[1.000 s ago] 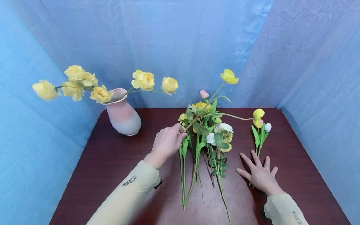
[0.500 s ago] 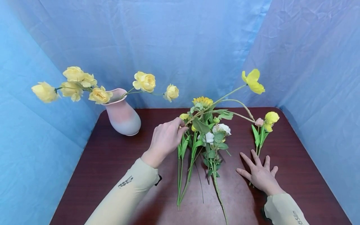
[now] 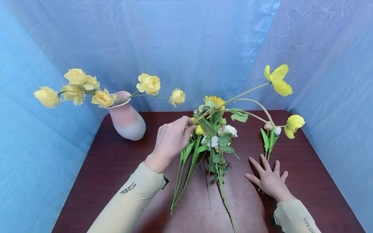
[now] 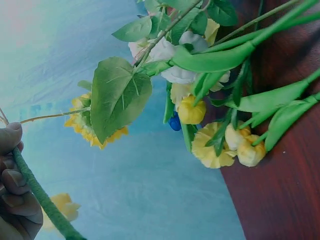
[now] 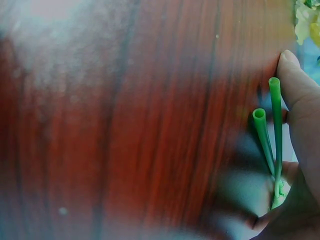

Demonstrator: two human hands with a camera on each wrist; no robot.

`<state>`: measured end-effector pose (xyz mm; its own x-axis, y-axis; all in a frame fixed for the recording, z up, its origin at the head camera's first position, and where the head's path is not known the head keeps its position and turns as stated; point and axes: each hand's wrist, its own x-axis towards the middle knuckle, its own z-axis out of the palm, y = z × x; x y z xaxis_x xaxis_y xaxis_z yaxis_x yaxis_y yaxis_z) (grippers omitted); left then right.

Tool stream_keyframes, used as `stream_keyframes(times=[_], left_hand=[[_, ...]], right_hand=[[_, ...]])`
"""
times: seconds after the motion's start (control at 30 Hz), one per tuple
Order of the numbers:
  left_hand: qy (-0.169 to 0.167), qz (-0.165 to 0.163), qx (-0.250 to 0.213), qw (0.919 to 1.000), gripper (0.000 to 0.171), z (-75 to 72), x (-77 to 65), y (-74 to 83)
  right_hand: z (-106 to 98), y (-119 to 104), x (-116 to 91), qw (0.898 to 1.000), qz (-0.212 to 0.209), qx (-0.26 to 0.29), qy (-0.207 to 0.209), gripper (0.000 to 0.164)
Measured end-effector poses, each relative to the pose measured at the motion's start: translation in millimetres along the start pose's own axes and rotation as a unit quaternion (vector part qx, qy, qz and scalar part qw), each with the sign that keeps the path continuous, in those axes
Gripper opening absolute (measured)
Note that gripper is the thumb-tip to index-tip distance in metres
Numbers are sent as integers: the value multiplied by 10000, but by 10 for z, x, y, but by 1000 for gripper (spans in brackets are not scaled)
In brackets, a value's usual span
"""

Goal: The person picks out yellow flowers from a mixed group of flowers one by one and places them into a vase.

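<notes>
My left hand (image 3: 172, 139) pinches the green stem (image 4: 41, 192) of a branched yellow poppy spray above the middle of the table. Its yellow blooms (image 3: 281, 84) reach out to the right on thin curved branches. Beneath and beyond the hand lies a pile of artificial flowers: a sunflower (image 3: 215, 101), white flowers (image 3: 228, 130), yellow tulips (image 3: 199, 130) and leafy stems. My right hand (image 3: 271, 179) rests on the table at the right, fingers spread, over the stems of a small tulip bunch (image 3: 272, 142). Two hollow stem ends (image 5: 275, 115) poke out beneath the palm in the right wrist view.
A pink and white vase (image 3: 128, 123) stands at the back left of the dark red table (image 3: 116, 174), holding pale yellow roses (image 3: 150, 84) that spread both ways. Blue curtains (image 3: 186, 48) enclose the back and sides.
The yellow poppy blooms have swung to the right as my left hand shifted slightly up. The lower stems in the pile have slid left. My right hand has stayed in place.
</notes>
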<state>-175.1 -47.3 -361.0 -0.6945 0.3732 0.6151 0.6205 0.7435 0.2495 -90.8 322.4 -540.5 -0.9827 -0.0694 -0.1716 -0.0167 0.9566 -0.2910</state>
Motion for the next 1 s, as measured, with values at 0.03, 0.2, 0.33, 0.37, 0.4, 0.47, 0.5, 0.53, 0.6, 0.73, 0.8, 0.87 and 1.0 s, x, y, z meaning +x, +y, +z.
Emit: stream_keyframes(times=[0.03, 0.2, 0.33, 0.37, 0.4, 0.47, 0.5, 0.53, 0.6, 0.73, 0.8, 0.87, 1.0], left_hand=[[41, 34, -3, 10000, 12, -9, 8, 3], [240, 132, -43, 9996, 12, -59, 58, 31], [348, 183, -81, 9992, 12, -99, 96, 63], [382, 202, -93, 9990, 12, -110, 105, 71], [420, 222, -93, 9988, 12, -121, 114, 79], [518, 270, -114, 9982, 12, -143, 133, 95], [569, 293, -117, 9979, 12, -157, 142, 104], [616, 320, -128, 9975, 13, -168, 152, 111], [680, 354, -126, 9970, 13, -191, 169, 124], [709, 347, -151, 9968, 15, -217, 188, 143], [711, 322, -161, 9968, 15, -218, 189, 146], [730, 317, -177, 9967, 15, -215, 191, 146], [677, 312, -329, 9967, 14, -185, 190, 161]], right_hand=[[1, 0, 1, 10000, -8, -7, 6, 78], [10, 5, 2, 10000, -48, -32, 61, 78], [25, 10, 1, 9999, -55, -57, 107, 78], [27, 11, 1, 9999, -54, -65, 118, 78], [29, 11, 1, 9999, -55, -64, 130, 78], [30, 9, 0, 9999, -57, -60, 150, 78], [29, 8, -2, 9999, -55, -52, 152, 78], [26, 7, -3, 9999, -53, -46, 154, 77], [22, 4, -6, 9998, -58, -33, 164, 77], [26, 5, -4, 9997, -85, -56, 208, 77], [33, 9, 1, 9997, -93, -79, 232, 77], [40, 14, 6, 9996, -91, -91, 242, 77], [46, 25, 10, 9997, -77, -87, 234, 77]])
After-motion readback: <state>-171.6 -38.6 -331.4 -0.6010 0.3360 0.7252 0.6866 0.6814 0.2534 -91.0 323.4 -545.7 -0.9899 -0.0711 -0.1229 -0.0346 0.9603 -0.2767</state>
